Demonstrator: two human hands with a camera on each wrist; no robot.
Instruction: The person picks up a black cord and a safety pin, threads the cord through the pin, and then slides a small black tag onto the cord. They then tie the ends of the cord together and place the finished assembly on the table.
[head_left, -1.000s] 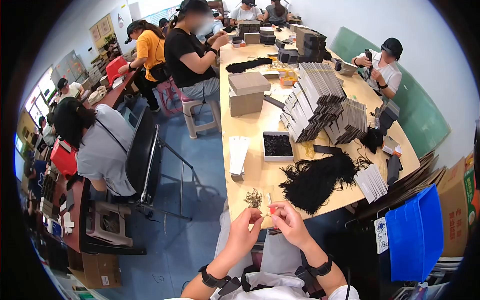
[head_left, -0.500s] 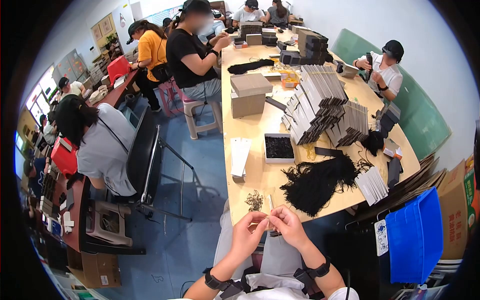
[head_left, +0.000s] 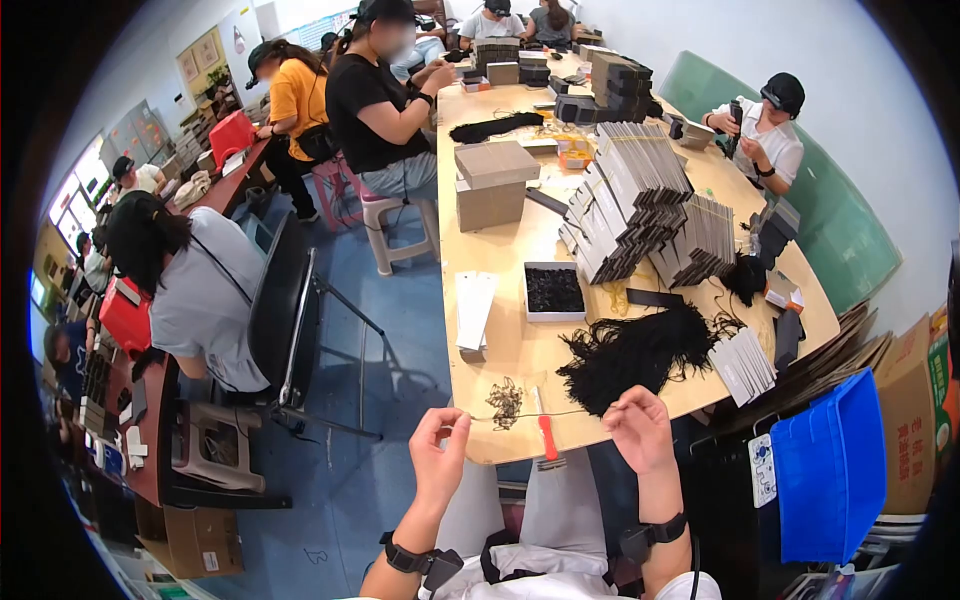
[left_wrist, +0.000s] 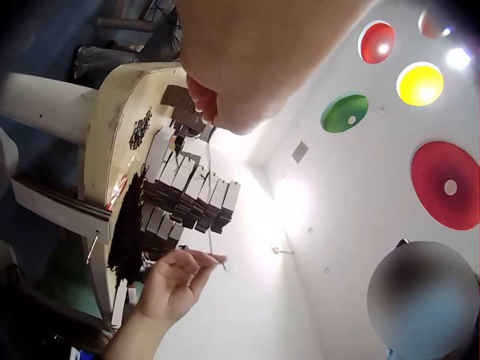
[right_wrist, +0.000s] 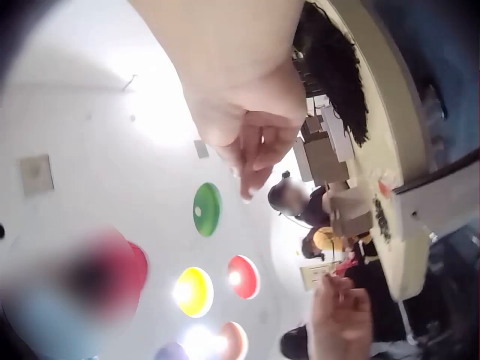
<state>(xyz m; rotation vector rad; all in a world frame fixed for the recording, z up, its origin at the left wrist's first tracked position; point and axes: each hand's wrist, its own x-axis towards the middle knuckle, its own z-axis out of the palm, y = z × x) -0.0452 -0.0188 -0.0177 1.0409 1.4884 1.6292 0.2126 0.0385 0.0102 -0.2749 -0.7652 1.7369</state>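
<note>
A thin dark cord stretches nearly straight between my two hands, above the near end of the table. My left hand pinches its left end between thumb and fingertips. At the other end, my right hand pinches it the same way; the left wrist view shows a short tail past those fingertips. Under the cord, a slim tool with a red part and a pale shaft lies across the table's front edge. A small tangled heap of brownish loops sits just beyond my left hand.
Near my right hand lies a large bundle of black cords. Behind are a white box of small black pieces, white strips and stacked grey card pieces. A blue bin stands right of the table. Other people sit around.
My hands were together at the table's front edge, fingertips meeting. They have since moved apart to left and right, drawing the cord out between them and uncovering the red tool.
</note>
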